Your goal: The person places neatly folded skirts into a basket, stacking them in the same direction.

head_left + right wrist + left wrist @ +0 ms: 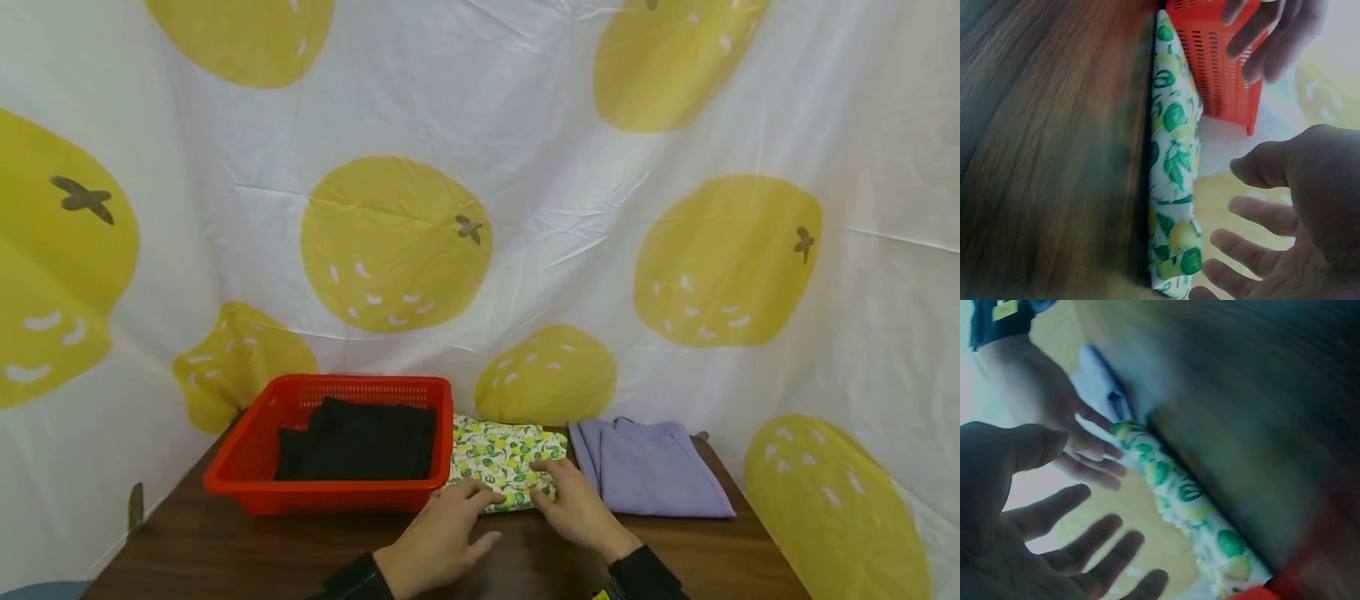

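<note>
A folded cloth printed with lemons and green leaves [501, 454] lies on the brown table, between a red basket and a lavender cloth. My left hand [438, 537] is at its front left, fingers spread and slightly bent. Opposite it, at the front right, is my right hand [576, 510], its fingers also spread. Both wrist views show the left hand [1029, 544] and right hand [1310, 225] with nothing gripped, apart from the printed cloth [1174, 144]. The folded lavender garment [656, 471] lies just right of the right hand.
On the left stands the red perforated basket [330, 497], holding a folded black garment [360, 442]. A white curtain with large yellow lemons [540, 192] hangs behind and at both sides. Bare wood of the table [300, 546] shows in front of the basket.
</note>
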`<state>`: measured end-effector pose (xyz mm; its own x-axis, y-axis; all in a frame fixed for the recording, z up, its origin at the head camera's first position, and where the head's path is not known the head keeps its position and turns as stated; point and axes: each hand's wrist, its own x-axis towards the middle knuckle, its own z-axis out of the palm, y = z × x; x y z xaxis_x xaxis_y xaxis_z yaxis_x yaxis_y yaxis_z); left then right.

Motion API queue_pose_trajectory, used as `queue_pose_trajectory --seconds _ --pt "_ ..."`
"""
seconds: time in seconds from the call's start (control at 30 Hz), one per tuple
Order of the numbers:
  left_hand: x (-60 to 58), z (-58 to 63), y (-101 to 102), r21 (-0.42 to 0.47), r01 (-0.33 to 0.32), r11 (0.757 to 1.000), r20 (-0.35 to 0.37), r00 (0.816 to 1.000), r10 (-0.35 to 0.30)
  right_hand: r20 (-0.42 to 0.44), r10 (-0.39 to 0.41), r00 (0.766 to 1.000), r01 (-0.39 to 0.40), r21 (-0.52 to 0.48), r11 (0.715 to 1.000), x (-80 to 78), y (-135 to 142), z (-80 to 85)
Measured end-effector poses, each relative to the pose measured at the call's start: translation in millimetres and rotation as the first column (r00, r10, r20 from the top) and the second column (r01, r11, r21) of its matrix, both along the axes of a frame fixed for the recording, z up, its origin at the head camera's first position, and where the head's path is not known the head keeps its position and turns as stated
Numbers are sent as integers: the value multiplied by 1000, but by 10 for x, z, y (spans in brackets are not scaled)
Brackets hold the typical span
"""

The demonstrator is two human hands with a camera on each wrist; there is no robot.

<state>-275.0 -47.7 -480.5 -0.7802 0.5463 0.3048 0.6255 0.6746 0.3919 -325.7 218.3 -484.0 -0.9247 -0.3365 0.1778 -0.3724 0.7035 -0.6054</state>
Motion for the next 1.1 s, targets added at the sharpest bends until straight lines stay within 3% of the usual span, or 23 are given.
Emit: queue_pose_trajectory --seconds 0.07,0.17,0.3,0.4,0.47,0.63,0.87,1.1 --pt "-55 -55 32 -50 -23 998 34 999 25 32 19 999 -20 18 1000 -19 24 -19" --pt "-168 -121 57 -74 -59 996 150 986 69 70 56 996 -59 46 997 -46 61 -54" --pt "-299 -181 53 -71 -98 993 321 940 116 132 99 986 -111 82 990 -69 110 -126" --pt "-352 -213 40 -90 -110 990 373 918 136 159 116 981 -132 94 987 -82 135 -176" --pt "-371 -235 35 -112 -109 988 377 915 144 156 116 981 -132 95 987 -89 146 -194" --pt "-358 -257 25 -156 -95 983 332 932 143 109 111 988 -123 110 986 -79 163 -194" --pt "-160 -219 -21 -171 -91 981 249 959 132 46 131 990 -135 112 985 69 195 -153" --pt "28 -263 -113 -97 -51 994 305 949 79 87 75 993 -82 71 994 220 263 -186"
